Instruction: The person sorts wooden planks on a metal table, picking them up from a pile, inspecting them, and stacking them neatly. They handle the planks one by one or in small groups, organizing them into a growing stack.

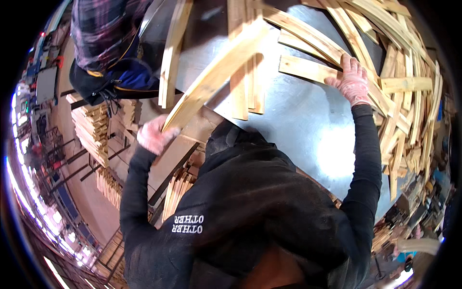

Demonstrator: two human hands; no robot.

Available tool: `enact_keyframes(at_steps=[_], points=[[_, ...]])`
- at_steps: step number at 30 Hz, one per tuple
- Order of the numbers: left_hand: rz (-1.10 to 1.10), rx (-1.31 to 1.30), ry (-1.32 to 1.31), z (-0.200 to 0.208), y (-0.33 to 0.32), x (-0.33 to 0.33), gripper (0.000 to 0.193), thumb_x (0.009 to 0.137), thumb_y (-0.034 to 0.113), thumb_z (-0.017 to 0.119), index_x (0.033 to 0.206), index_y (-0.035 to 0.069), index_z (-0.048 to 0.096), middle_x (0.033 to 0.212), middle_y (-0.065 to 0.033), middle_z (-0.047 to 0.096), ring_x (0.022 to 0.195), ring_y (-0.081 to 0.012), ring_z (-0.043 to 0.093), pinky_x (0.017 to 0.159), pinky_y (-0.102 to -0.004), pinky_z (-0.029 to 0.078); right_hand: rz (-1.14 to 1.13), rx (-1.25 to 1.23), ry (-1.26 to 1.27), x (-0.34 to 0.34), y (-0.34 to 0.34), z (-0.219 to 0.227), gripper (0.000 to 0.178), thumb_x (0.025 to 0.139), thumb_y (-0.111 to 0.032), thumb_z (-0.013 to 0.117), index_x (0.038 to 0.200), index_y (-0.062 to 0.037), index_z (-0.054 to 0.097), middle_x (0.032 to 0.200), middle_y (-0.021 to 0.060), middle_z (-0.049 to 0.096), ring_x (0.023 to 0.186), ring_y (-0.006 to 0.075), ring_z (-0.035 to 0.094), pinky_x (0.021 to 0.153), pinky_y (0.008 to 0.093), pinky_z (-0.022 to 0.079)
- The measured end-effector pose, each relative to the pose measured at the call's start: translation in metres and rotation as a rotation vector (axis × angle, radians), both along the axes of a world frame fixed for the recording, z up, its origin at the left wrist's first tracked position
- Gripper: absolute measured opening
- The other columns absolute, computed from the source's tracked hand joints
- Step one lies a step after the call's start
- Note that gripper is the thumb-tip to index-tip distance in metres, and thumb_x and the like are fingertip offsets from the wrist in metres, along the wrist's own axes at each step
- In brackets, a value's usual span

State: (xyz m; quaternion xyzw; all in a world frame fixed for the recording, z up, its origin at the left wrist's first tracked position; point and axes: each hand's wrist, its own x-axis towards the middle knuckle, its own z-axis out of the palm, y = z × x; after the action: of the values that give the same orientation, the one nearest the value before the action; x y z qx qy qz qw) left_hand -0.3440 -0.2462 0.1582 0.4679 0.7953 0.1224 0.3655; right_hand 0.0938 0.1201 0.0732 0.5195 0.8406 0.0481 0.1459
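Note:
My left hand (156, 136) wears a pale glove and is closed round the near end of a wooden board (216, 74). That board slants up and away to the right, raised over other boards on the metal tabletop (308, 125). My right hand (352, 82), gloved too, lies with fingers stretched across boards at the right of the table. Its thumb rests by a short board (305, 70) whose squared end points left. Between my hands, several narrow boards (239, 91) lie side by side, their ends toward me.
A large loose heap of boards (399, 101) covers the table's right side. Across at upper left stands another person in a plaid shirt (103, 33), near an upright board (173, 53). Stacked boards (91, 130) sit on racks below left, with more wood (178, 190) under the table edge.

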Motion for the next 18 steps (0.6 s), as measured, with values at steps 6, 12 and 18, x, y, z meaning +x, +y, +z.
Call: enact_keyframes(at_steps=[6, 12, 18], points=[[0.29, -0.16, 0.456, 0.003, 0.002, -0.001, 0.043, 0.086, 0.048, 0.059, 0.104, 0.008, 0.061, 0.094, -0.0207, 0.068, 0.091, -0.0392, 0.065, 0.079, -0.05, 0.05, 0.039, -0.231, -0.05, -0.036, 0.039, 0.011, 0.113, 0.065, -0.052, 0.08, 0.152, -0.0085, 0.021, 0.15, 0.0192, 0.034, 0.139, 0.0356, 0.033, 0.114, 0.0513, 0.023], [0.258, -0.027, 0.604, -0.026, 0.08, -0.076, 0.038, 0.089, 0.042, 0.054, 0.1, 0.006, 0.058, 0.091, -0.021, 0.068, 0.081, -0.0398, 0.066, 0.071, -0.052, 0.052, -0.001, -0.243, 0.76, -0.152, -0.059, -0.007, 0.089, 0.08, -0.044, 0.075, 0.146, -0.0015, 0.034, 0.108, 0.0228, 0.065, 0.097, 0.0359, 0.065, 0.087, 0.0413, 0.051], [0.157, -0.412, 0.944, -0.085, 0.179, -0.11, 0.034, 0.088, 0.04, 0.056, 0.111, 0.015, 0.06, 0.099, -0.0197, 0.068, 0.092, -0.0412, 0.066, 0.078, -0.0538, 0.052, -0.444, -0.507, 0.706, -0.249, -0.111, -0.024, 0.125, 0.067, -0.046, 0.083, 0.151, 0.004, 0.005, 0.142, 0.0321, 0.039, 0.128, 0.0408, 0.048, 0.105, 0.0389, 0.041]])
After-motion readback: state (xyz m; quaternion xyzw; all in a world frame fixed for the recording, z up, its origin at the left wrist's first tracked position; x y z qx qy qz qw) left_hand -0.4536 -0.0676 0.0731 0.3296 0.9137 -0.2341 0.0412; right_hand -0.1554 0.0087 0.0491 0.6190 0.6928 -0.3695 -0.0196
